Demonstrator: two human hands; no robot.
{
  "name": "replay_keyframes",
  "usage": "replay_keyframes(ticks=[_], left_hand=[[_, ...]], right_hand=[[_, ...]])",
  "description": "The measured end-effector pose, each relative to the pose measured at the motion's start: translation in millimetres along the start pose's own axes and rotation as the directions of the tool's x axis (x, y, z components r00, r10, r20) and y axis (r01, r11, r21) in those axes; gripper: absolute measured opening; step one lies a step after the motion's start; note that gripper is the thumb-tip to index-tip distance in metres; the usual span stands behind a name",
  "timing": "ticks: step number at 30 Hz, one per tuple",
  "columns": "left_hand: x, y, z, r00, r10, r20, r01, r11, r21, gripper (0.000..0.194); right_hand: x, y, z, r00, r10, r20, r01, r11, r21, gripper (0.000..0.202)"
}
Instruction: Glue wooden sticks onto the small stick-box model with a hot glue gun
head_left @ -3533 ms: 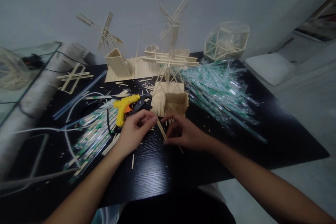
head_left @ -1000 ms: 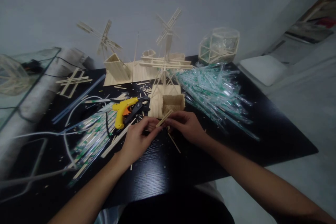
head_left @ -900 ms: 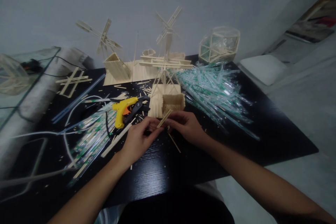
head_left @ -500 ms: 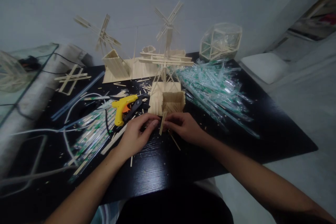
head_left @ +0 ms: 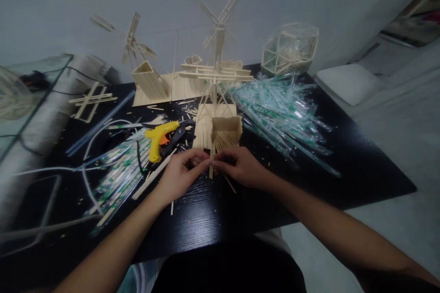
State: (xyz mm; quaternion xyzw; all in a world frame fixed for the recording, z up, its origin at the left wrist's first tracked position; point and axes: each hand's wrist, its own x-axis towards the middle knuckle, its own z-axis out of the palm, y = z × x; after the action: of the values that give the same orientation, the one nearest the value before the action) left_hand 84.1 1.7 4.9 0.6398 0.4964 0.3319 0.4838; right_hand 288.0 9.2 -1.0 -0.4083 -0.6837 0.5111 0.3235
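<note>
Between the fingertips of both hands stand short wooden sticks point(head_left: 211, 170), at the front of a wooden windmill model. My left hand point(head_left: 182, 171) pinches them from the left, and my right hand point(head_left: 240, 167) pinches from the right, the fingertips almost meeting. Just beyond the hands is the model's open wooden box point(head_left: 227, 130), with loose sticks inside, beside its flat wooden base point(head_left: 203, 130). The model's crossed blades point(head_left: 216, 74) rise behind. A yellow glue gun point(head_left: 159, 139) lies to the left of the model.
Packaged sticks point(head_left: 120, 174) lie at the left, near a white cable point(head_left: 87, 183). Clear plastic wrappers point(head_left: 282, 110) are heaped at the right. More windmill models point(head_left: 151, 84) stand at the back of the black table point(head_left: 364, 169). A glass-edged case is at far left.
My left hand has moved right, its fingertips now at the sticks beside my right fingertips. The sticks stand more upright. The whole view has shifted slightly.
</note>
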Motion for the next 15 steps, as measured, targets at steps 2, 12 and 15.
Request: replay_keyframes(ticks=[2,12,15], left_hand=[[0.3,-0.5,-0.5,0.999,-0.017,0.027,0.018,1.000,-0.014,0.023],[2.2,1.0,-0.8,0.993,-0.032,0.115,0.041,0.997,-0.073,0.022],[2.1,-2.4,-0.9,0.990,-0.021,0.141,0.032,0.997,-0.075,0.021]], right_hand=[[-0.4,-0.7,0.4,1.000,0.007,0.006,-0.007,1.000,0.011,0.025],[-0.1,-0.9,0.8,0.999,0.013,0.032,-0.014,0.999,0.034,0.016],[0.1,-0.3,1.4,0.999,0.011,0.032,-0.012,0.999,0.034,0.017]])
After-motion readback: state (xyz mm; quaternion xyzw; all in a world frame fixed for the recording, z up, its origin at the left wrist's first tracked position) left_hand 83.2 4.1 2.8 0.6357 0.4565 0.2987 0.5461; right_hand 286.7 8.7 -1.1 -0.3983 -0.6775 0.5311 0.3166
